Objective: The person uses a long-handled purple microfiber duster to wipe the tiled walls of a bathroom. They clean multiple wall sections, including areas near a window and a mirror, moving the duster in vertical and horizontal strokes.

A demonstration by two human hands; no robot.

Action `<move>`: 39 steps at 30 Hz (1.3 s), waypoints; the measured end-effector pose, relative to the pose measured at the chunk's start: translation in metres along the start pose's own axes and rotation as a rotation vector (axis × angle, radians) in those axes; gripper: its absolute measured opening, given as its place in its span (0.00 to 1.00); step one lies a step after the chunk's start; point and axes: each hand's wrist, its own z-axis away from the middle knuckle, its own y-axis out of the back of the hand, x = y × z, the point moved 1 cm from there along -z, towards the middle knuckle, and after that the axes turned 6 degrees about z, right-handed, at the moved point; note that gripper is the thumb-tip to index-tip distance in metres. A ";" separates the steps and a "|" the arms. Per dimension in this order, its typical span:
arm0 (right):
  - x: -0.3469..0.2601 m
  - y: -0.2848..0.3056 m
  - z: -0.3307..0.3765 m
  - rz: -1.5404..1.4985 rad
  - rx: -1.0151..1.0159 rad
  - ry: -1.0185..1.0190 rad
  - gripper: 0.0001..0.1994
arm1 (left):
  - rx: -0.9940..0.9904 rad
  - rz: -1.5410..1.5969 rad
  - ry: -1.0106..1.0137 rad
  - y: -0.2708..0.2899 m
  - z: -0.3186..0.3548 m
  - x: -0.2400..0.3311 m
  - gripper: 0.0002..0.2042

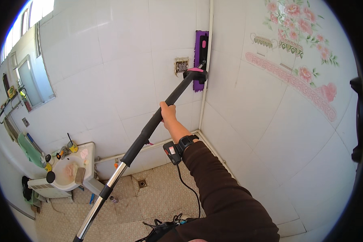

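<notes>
1. Mop handle, lower section point(103, 197): a bright metal tube that enters at the near left edge and rises toward the far right. The left hand is out of view, so whether it holds this low end cannot be told.
2. Right forearm, in a dark brown sleeve: it comes in from the near lower edge. A small black device with a red patch point(173, 152) is strapped at the wrist, and a black cable hangs from it toward the floor.
3. Right hand point(168, 114): its fingers are wrapped tight around the black upper section of the handle, part-way up, with the arm stretched toward the far corner.
4. Mop head point(200, 60): a purple flat pad on a black and pink bracket. It lies upright against the white tiled wall, high up, just left of the corner pipe and just right of a small open wall box point(182, 65).
5. Step in hand, as judged: wiping the upper wall tiles beside the corner.
6. Next move, as judged: it calls for steady pressure along the long handle, keeping the pad flat on the tile and off the wall box.
7. Far left: a white washbasin point(72, 167) cluttered with small items, below a window.
</notes>
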 end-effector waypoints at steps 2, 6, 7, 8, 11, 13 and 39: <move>-0.003 -0.001 -0.002 -0.002 0.018 -0.038 0.28 | 0.058 0.023 -0.049 0.000 0.006 0.002 0.03; -0.017 -0.014 -0.010 -0.076 -0.013 0.001 0.26 | 0.051 0.014 0.129 0.011 -0.005 -0.018 0.03; -0.021 -0.017 -0.012 -0.095 -0.035 -0.024 0.26 | -0.037 0.059 0.177 0.016 -0.011 -0.027 0.04; -0.028 -0.019 -0.013 -0.136 -0.055 -0.032 0.25 | -0.122 0.106 0.223 0.020 -0.018 -0.034 0.06; -0.052 -0.033 -0.008 -0.167 -0.114 0.006 0.23 | 0.127 0.081 0.127 0.034 -0.020 -0.036 0.03; -0.076 -0.046 -0.004 -0.194 -0.196 0.107 0.21 | 0.308 0.064 0.080 0.041 -0.015 -0.026 0.02; 0.075 0.001 0.067 0.000 -0.122 -0.178 0.16 | 0.072 -0.041 0.161 0.010 0.102 -0.080 0.03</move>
